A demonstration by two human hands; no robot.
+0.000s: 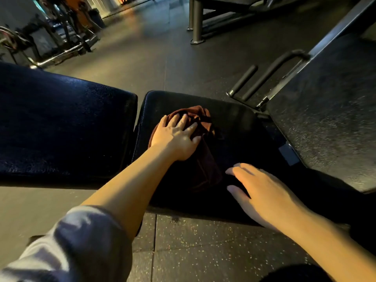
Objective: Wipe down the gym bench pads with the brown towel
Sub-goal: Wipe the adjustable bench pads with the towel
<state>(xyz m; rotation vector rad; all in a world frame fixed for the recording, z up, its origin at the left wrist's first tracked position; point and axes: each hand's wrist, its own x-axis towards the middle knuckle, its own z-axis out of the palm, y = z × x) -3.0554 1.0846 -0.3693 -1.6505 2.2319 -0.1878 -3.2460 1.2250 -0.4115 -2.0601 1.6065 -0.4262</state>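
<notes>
A crumpled brown towel (203, 151) lies on the black seat pad (240, 123) of the gym bench, in the middle of the view. My left hand (177, 135) presses flat on the towel's left part, fingers spread and straight. To the right and nearer to me, my right hand (262, 192) rests on the same pad with relaxed fingers, just beside the towel's near end. The long back pad (61, 123), dark and glossy, stretches away to the left across a narrow gap.
A dark inclined platform (325, 119) with black handles (264, 76) rises on the right, close to the seat pad. Rubber floor (193, 251) lies below the bench. Another bench frame (197, 21) stands far back, and machines (50, 37) at far left.
</notes>
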